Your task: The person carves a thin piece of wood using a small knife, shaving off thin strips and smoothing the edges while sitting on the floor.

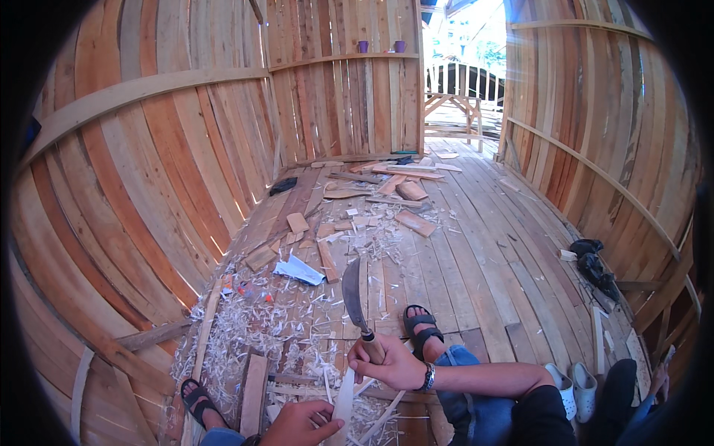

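My right hand [400, 369] is wrapped round the wooden handle of a knife [352, 296] with a broad, curved dark blade. The blade points up and away from me. Just below that fist is a pale, whittled strip of wood [343, 405], its upper end close to the right fingers. My left hand [297, 425] grips this strip near its lower end, between thumb and fingers. The strip's lowest part runs out of the picture. Wood shavings [260, 327] lie thick on the floor ahead and to the left of my hands.
My sandalled feet stand either side, by a wooden beam [254, 394]. Offcuts [415, 223] and a white-blue sheet [299, 270] litter the plank floor. At the right are another person's hand [660, 380], pale clogs [584, 390] and a black bag [595, 267]. A doorway opens at the back.
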A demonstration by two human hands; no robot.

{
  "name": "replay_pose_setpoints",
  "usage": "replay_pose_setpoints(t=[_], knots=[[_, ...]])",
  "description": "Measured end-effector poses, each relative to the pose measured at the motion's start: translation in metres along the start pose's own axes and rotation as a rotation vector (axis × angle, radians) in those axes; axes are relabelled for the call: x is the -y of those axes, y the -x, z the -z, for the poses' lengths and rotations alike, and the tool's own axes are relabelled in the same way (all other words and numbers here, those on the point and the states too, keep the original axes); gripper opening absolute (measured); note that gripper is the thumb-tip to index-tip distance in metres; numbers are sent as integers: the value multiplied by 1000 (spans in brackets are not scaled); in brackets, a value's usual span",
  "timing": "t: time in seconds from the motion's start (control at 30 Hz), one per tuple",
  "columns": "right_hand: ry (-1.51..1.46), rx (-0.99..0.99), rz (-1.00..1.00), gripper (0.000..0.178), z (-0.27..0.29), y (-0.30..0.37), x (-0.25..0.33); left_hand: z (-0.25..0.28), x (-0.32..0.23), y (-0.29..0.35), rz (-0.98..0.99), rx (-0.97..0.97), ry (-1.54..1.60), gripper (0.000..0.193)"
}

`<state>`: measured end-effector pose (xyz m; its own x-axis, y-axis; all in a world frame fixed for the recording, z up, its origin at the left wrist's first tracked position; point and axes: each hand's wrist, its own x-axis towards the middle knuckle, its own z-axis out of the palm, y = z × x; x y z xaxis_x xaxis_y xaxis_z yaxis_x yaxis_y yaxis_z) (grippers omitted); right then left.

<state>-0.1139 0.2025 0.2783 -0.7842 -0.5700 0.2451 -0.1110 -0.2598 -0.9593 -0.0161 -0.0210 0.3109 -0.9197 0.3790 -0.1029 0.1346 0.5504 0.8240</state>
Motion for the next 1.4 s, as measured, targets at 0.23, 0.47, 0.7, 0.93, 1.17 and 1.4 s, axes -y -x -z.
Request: replay_pose_setpoints(t=[0.23, 0.47, 0.7, 0.93, 1.17, 1.4], knots=[[-8, -38, 7, 26, 0, -2, 1, 1, 11, -3, 100, 211, 117, 30], [-12, -43, -4, 26, -2, -2, 1, 6, 8, -3, 124, 303, 68, 32], [-36, -7, -67, 26, 2, -3, -3, 10, 3, -2, 155, 191, 116, 31], [140, 37, -22, 26, -5, 0, -13, 7, 7, -1, 120, 105, 144, 27], [126, 44, -75, 24, -5, 2, -13, 8, 3, -1, 112, 65, 175, 27], [161, 62, -87, 21, -3, 2, -16, 8, 1, 0, 138, 40, 213, 29]])
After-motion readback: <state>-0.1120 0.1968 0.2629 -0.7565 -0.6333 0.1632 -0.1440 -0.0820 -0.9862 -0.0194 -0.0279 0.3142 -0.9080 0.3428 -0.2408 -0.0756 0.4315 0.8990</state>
